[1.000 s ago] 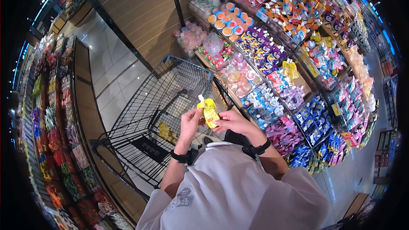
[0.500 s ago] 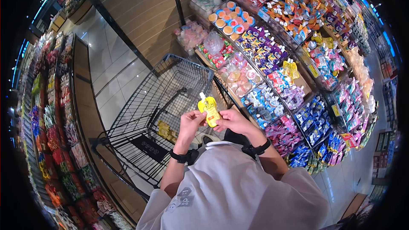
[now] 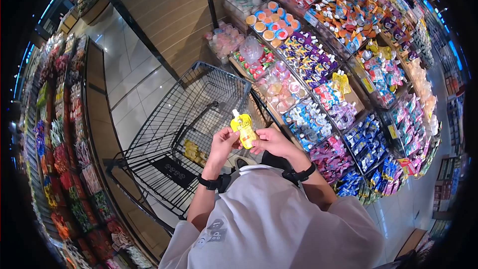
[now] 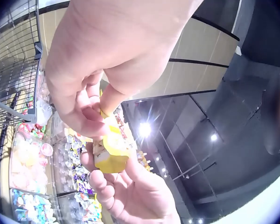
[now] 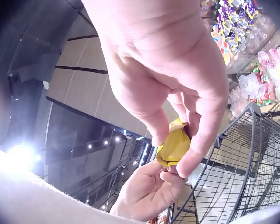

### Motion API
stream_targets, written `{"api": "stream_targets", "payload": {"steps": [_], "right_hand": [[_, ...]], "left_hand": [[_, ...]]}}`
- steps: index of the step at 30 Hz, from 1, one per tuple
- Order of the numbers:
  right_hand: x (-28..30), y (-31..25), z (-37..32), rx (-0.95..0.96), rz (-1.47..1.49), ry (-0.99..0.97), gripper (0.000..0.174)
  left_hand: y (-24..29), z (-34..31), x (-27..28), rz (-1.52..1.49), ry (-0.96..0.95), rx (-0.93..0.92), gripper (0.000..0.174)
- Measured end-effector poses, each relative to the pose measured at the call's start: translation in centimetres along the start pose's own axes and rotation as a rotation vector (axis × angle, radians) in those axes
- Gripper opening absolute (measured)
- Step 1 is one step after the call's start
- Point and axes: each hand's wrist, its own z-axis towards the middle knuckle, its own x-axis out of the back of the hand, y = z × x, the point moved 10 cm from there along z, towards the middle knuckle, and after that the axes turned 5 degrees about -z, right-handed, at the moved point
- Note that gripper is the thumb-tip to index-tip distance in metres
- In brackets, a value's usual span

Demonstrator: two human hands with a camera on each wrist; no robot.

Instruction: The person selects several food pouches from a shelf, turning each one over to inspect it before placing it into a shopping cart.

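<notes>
A yellow pouch (image 3: pixel 244 130) with a white spout at its top is held upright in front of the torso. The left hand (image 3: pixel 223 143) pinches its left edge between thumb and fingers; the right hand (image 3: pixel 273 142) pinches its lower right side. In the left wrist view the pouch (image 4: pixel 113 150) lies between the left hand (image 4: pixel 112 51) above and the right hand (image 4: pixel 140 193) below. From the right wrist, the right hand (image 5: pixel 168 70) grips the yellow pouch (image 5: pixel 174 146), with the left hand (image 5: pixel 147 191) beneath.
A wire shopping cart (image 3: pixel 164 119) stands at the left, with several yellow packs (image 3: pixel 194 152) inside. Sloped bins of colourful pouches and jelly cups (image 3: pixel 271 22) fill the right side. Another candy shelf (image 3: pixel 94 134) runs along the far left, beside a tiled floor (image 3: pixel 130 65).
The pouch's printed face has turned slightly between the hands, which keep hold of it in nearly the same place. The surroundings have shifted slightly in the head view.
</notes>
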Motion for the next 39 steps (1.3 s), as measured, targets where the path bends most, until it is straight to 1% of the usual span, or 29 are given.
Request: {"api": "stream_targets", "payload": {"steps": [2, 4, 5, 7, 8, 10, 11, 13, 17, 19, 23, 25, 26, 28, 29, 32, 34, 35, 37, 39], "right_hand": [[-0.1, 0.3, 0.1, -0.005, -0.013, 0.004, 0.026], [0.0, 0.4, 0.2, 0.004, -0.034, 0.023, 0.023], [-0.1, 0.5, 0.3, 0.003, -0.034, 0.022, 0.023], [0.4, -0.1, 0.3, 0.072, -0.139, 0.091, 0.019], [0.4, -0.2, 0.3, 0.071, -0.139, 0.091, 0.019], [1.0, -0.6, 0.1, 0.071, -0.366, 0.168, 0.017], [1.1, -0.6, 0.1, 0.071, -0.365, 0.168, 0.017], [1.3, -0.8, 0.1, 0.11, -0.411, 0.187, 0.017], [1.4, -1.2, -0.3, 0.114, -0.348, 0.224, 0.018], [2.4, -0.8, -0.4, 0.092, -0.375, 0.312, 0.019], [2.5, -1.4, -0.4, 0.077, -0.441, 0.336, 0.019], [2.5, -2.0, -0.6, 0.049, -0.485, 0.371, 0.019], [2.3, -2.1, -0.5, 0.048, -0.485, 0.366, 0.019], [1.9, -2.7, -0.2, 0.087, -0.584, 0.364, 0.024], [1.6, -2.7, 0.0, 0.087, -0.584, 0.356, 0.024], [0.7, -3.5, 0.5, 0.108, -0.649, 0.382, 0.025], [0.0, -4.2, 0.8, 0.16, -0.575, 0.357, 0.023], [0.0, -4.1, 1.0, 0.159, -0.576, 0.347, 0.023], [0.1, -4.2, 1.1, 0.223, -0.543, 0.302, 0.022], [0.9, -3.8, 1.0, 0.203, -0.529, 0.29, 0.022]], "left_hand": [[-0.1, -0.1, 0.1, 0.008, 0.01, -0.008, 0.013], [0.2, -0.1, 0.6, 0.078, 0.045, -0.091, 0.016], [0.1, -0.1, 0.6, 0.077, 0.047, -0.09, 0.016], [0.3, -0.2, 0.6, 0.107, 0.063, -0.116, 0.015], [0.3, -0.2, 0.6, 0.107, 0.064, -0.115, 0.015], [0.5, -0.2, 0.4, 0.165, 0.061, -0.133, 0.012], [0.4, -0.2, 0.4, 0.165, 0.061, -0.132, 0.012], [0.8, -0.2, 0.1, 0.194, 0.033, -0.203, 0.01], [0.5, -0.4, -0.2, 0.16, 0.011, -0.152, 0.009], [0.1, -0.3, -0.2, 0.169, 0.001, -0.134, 0.008], [-0.7, -0.2, 0.3, 0.159, -0.011, -0.101, 0.007], [0.1, -0.6, -0.4, 0.097, -0.046, -0.165, 0.017], [0.4, -0.8, -0.7, 0.097, -0.041, -0.166, 0.017], [1.3, -1.1, -0.9, 0.238, 0.001, -0.193, 0.024], [1.4, -1.1, -0.7, 0.237, 0.008, -0.194, 0.024], [1.2, -1.0, 1.0, 0.231, 0.082, -0.188, 0.028], [1.7, -1.1, 2.3, 0.079, 0.086, -0.229, 0.031], [2.3, -1.4, 3.4, 0.048, 0.143, -0.238, 0.034], [3.0, -1.7, 6.8, -0.012, 0.231, -0.245, 0.033], [3.7, -2.2, 11.0, -0.092, 0.343, -0.264, 0.033]]}}
